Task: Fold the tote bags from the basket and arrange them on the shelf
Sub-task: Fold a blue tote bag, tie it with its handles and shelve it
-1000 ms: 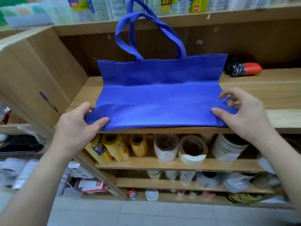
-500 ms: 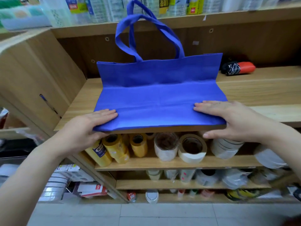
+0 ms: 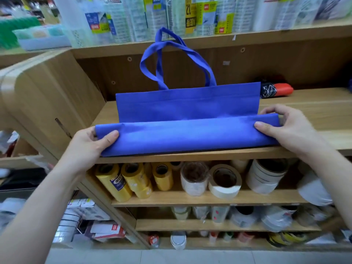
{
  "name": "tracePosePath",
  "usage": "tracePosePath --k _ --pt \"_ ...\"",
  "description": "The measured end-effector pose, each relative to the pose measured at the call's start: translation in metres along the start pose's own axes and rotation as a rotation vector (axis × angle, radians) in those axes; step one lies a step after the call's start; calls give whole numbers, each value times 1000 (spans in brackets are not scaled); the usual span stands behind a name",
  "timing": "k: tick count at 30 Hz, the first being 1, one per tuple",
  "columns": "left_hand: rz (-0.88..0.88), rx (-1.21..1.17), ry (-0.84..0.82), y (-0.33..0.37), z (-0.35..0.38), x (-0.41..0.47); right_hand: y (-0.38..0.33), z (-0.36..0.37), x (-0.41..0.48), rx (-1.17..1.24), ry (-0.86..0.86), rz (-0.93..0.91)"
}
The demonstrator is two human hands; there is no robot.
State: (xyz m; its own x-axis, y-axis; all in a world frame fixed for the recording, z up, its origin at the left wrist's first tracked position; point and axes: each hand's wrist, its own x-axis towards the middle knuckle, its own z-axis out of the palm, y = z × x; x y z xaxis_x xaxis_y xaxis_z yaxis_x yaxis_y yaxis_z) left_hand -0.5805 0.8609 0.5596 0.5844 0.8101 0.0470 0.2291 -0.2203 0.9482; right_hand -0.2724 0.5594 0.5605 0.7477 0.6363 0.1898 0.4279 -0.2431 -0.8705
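Note:
A blue tote bag (image 3: 187,119) lies on the wooden shelf (image 3: 314,119), its near part folded over into a thick band along the shelf's front edge. Its top part leans up against the shelf's back and the two handles (image 3: 167,54) stick up. My left hand (image 3: 89,143) grips the left end of the folded band, thumb on top and fingers under. My right hand (image 3: 285,126) pinches the right end the same way. The basket is out of view.
A red and black object (image 3: 276,89) lies at the back right of the shelf. Tape rolls (image 3: 224,181) and yellow rolls (image 3: 123,180) fill the shelf below. Packaged goods (image 3: 190,16) line the shelf above. A wooden side panel (image 3: 47,103) stands at the left.
Both hands went from pressing flat on the bag's front edge to gripping its ends. The near band has been folded over once more, away from me, so it is narrower and thicker.

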Motion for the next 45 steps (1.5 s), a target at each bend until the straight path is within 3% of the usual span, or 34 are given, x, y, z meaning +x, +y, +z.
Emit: tracePosePath --k 3,6,11,13,15,17,18,20,22,25,30,35,38,39,42,45 --pt "52 239 192 -1 16 6 3 18 0 -156 189 -31" --pt "143 566 303 2 29 4 -1 26 1 -510 262 -88" --pt "68 955 349 0 33 9 -14 21 14 -834 149 160" --pt "38 957 377 2 35 10 -16 21 18 -944 115 214" --pt "231 820 395 0 33 11 -15 23 18 -1002 159 180" --pt "542 805 238 -6 29 13 -6 29 17 -906 238 -114" --pt "615 760 114 -10 26 16 -1 31 16 -847 220 -310" --pt "502 630 -105 -11 21 17 5 31 15 -728 64 -514" --pt "385 657 -268 -9 15 19 4 27 12 -636 -132 -410" --pt "358 763 -425 -6 7 20 6 19 8 -703 -279 -324" --pt "297 700 -457 1 -5 18 2 3 5 -678 -422 -245" --pt "141 395 -231 2 -18 13 -13 -21 -2 -392 -413 -102" --pt "107 200 -62 -1 -13 11 -15 -22 2 -211 -291 -33" --pt "120 209 0 -3 -8 10 -14 -19 3 -167 -217 -7" --pt "276 562 218 -11 7 10 -9 -4 5 -41 -9 74" --pt "256 756 315 -16 14 10 -4 11 9 -92 163 81"
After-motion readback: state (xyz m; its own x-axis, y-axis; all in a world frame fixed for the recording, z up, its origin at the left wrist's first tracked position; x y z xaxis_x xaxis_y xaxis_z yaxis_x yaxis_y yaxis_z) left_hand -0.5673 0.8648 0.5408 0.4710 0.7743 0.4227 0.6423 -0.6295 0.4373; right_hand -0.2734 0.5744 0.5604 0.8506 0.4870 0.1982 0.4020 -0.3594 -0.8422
